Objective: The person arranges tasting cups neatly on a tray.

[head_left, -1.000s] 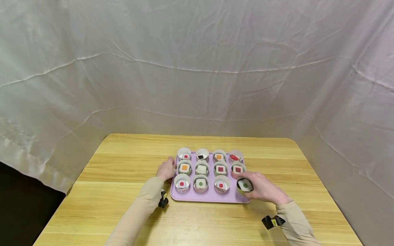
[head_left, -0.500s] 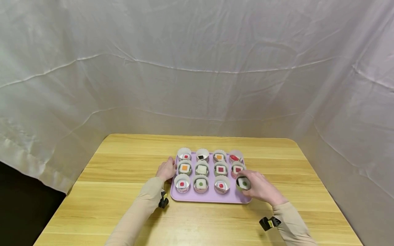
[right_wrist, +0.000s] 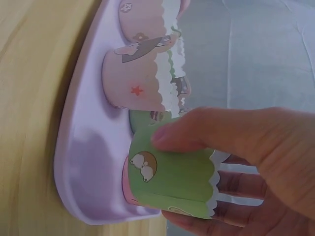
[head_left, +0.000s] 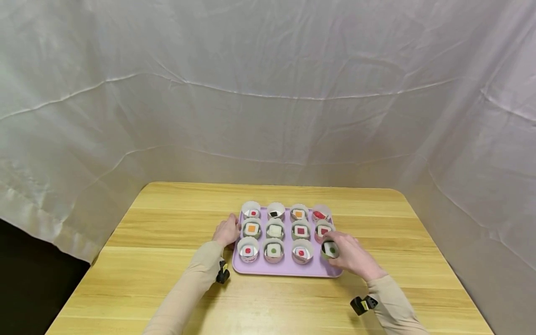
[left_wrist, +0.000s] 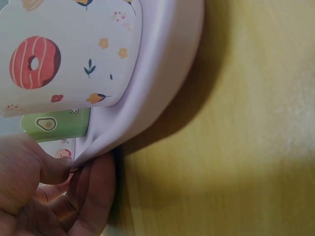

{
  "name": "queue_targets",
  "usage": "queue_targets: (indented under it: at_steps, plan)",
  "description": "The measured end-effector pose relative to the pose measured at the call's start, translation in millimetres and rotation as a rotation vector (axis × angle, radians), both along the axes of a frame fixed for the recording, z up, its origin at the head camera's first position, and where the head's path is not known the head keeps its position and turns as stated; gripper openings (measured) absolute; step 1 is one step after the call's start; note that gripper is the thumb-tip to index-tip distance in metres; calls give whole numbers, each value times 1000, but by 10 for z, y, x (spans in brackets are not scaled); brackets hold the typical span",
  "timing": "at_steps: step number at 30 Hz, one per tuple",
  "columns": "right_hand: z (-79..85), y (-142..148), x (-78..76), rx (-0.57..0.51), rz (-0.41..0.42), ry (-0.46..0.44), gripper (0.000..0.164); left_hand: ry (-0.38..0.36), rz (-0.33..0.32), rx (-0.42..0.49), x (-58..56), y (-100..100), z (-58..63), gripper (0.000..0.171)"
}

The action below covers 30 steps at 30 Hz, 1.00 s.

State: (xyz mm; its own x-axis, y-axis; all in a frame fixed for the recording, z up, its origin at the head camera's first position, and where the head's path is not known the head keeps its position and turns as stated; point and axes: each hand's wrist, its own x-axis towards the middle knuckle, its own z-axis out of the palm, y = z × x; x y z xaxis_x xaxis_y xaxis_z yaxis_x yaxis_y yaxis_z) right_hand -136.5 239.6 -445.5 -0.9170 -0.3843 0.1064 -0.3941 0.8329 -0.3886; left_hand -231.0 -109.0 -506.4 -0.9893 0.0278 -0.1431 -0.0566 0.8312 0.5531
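Note:
A lilac tray (head_left: 276,268) carries rows of paper baking cups, each with a small piece inside. My left hand (head_left: 226,231) pinches the tray's left rim; in the left wrist view the thumb lies on top and the fingers sit under the edge. At the front right corner my right hand (head_left: 353,256) grips a green paper baking cup (right_wrist: 172,169) with a scalloped white rim and animal prints. Inside that cup shows a white piece with a green dot (head_left: 332,250). The right thumb presses the cup's near side, with the fingers round its far side.
Pink, white and green cups fill the tray, including a donut-print cup (left_wrist: 49,64) near the left rim and a pink star-print cup (right_wrist: 133,81) beside the held one. The wooden table (head_left: 167,279) surrounds the tray. Grey curtain (head_left: 268,93) hangs behind it.
My right hand has moved slightly left with the green cup, and the cup has come nearer the row on the tray. The left hand stays at the rim.

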Motion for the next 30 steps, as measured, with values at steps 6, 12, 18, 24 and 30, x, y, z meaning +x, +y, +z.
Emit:
queue_targets:
  at_steps: [6,12,18,24,30]
  plan:
    - [-30,-4,-13,0,-23,-27,54,-4,4,1,-3,0,-4,14]
    - [-54,-4,-17,10,-47,-29,58,-6,5,7,2,3,5,14]
    - [-75,-2,-28,30,-54,-6,56,6,-1,0,5,4,11,12]
    - [-78,-7,-30,39,-50,2,52,2,-1,2,7,11,15,12]
    - [-101,-46,-44,33,-48,45,49,9,-4,-2,-3,9,12,12]
